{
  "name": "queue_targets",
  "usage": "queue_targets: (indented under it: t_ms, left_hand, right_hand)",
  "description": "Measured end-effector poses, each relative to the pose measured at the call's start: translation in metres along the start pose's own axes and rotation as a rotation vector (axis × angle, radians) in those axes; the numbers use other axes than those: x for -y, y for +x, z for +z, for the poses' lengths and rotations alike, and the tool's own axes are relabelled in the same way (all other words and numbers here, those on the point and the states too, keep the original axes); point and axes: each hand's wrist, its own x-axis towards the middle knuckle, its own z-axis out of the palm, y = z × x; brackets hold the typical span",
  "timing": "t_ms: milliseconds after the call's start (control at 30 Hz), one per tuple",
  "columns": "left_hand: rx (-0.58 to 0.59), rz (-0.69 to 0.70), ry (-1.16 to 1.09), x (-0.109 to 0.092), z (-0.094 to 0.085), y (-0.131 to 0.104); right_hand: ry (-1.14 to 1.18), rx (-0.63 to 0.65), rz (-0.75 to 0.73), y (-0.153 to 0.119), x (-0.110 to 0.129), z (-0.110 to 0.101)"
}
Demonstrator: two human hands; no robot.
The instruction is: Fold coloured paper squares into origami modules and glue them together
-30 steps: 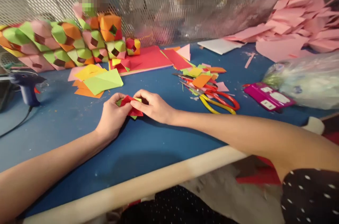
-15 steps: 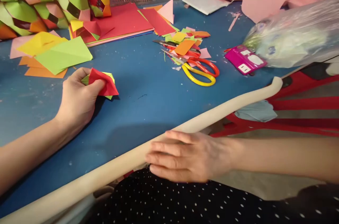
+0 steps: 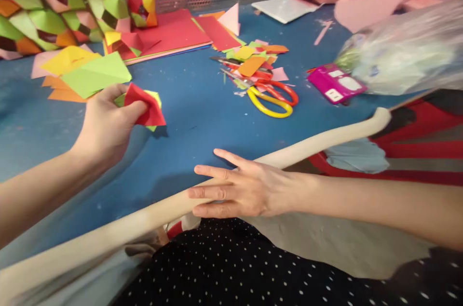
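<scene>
**Folded paper (image 3: 147, 107) pinched in left hand (image 3: 108, 120); right hand (image 3: 242, 188) spread at near edge**

The red-and-green folded paper sits over the blue tabletop (image 3: 181, 144), gripped between left thumb and fingers, its corners projecting rightward past the grip. Loose coloured sheets (image 3: 97, 74) lie just beyond the left knuckles. The right hand's fingers are fanned across the pale tube (image 3: 325, 139) lining the near edge; whether they press on it cannot be told. A stretch of tabletop runs from the paper to two pairs of scissors (image 3: 249, 83), handles toward the near right. Farther right, a purple box (image 3: 336, 85) lies just beside a clear bag (image 3: 405, 50).
</scene>
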Motion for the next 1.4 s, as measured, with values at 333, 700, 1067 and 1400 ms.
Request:
queue_targets:
  t_ms: [333,700,1067,1400]
  left_hand:
    - [-0.064,0.029,0.002,-0.017,-0.011,-0.011]
    - [-0.079,-0.113,-0.015,-0.012,-0.025,-0.023]
    - [0.022,-0.196,-0.105,0.017,-0.030,-0.009]
    - [-0.101,-0.202,-0.148,0.025,-0.037,-0.001]
  right_hand:
    - [-0.387,-0.058,-0.279,0.111,0.043,0.025]
    - [0.119,-0.064,-0.257,0.126,0.033,0.027]
    - [0.254,-0.221,-0.197,0.131,0.001,0.010]
    - [0.295,-0.643,-0.096,0.142,-0.041,0.012]
